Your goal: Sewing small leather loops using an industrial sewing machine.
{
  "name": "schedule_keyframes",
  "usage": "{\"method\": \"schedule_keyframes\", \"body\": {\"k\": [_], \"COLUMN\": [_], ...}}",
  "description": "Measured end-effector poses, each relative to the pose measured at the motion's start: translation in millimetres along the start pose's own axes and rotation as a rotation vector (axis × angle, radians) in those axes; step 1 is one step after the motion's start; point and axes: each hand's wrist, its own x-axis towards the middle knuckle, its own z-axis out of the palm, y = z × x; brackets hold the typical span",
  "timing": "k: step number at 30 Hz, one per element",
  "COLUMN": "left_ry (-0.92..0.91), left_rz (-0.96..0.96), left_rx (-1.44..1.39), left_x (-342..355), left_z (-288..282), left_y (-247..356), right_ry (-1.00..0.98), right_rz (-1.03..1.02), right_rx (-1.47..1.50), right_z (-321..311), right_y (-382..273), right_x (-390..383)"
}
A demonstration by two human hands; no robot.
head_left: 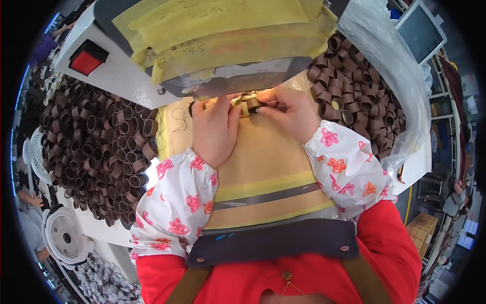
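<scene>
The right hand [289, 114] grasps a brown ring [253, 105] between thumb and fingers, a short, smooth, open tube with a thin wall. It sits in the lit gap under the front edge of the machine [126, 66]. The left hand [215, 130] is just beside it, fingers curled; the overhanging head and the hand itself cover its fingertips, so I cannot tell whether it grips anything.

Beneath both wrists lies a flat, matte tan board [263, 162], crossed by yellow and grey bands, with fine loose dark thread [180, 121] curling on its left side. Creased, translucent yellow tape [217, 25] covers the head. The housing is hard and pale, carrying a square red switch [85, 62].

Matching tubes heap up in a left pile [98, 147] and a right pile [354, 86], the latter edged by wrinkled clear plastic [407, 71]. A round white fan [66, 237] stands beyond the white surface [101, 230]; loose flowered sleeves [177, 202] cover the forearms.
</scene>
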Motion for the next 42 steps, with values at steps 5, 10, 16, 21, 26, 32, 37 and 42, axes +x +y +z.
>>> {"method": "schedule_keyframes", "body": {"k": [5,10,16,21,26,32,37,42], "left_ry": [-0.029,-0.013,0.006,0.051,0.037,-0.024,-0.013,-0.021], "left_rz": [-0.023,-0.091,-0.141,-0.152,-0.193,-0.239,-0.238,-0.224], "left_rx": [0.076,0.077,0.17,0.133,0.127,0.166,0.105,0.1], "left_x": [4,5,9,14,16,17,17,17], "left_z": [-4,-2,7,11,14,14,13,12], "left_y": [6,3,-1,-5,-7,-8,-5,-7], "right_ry": [0.033,0.055,0.004,0.052,0.078,0.065,0.056,0.043], "right_rz": [-0.186,-0.34,-0.095,-0.183,-0.219,-0.25,-0.223,-0.223], "right_rx": [-0.157,-0.246,-0.131,-0.228,-0.255,-0.307,-0.328,-0.357], "right_z": [7,6,4,5,5,3,2,2], "right_y": [-8,-6,-8,-5,-4,-4,-6,-7], "right_x": [4,7,12,19,20,21,21,23]}}
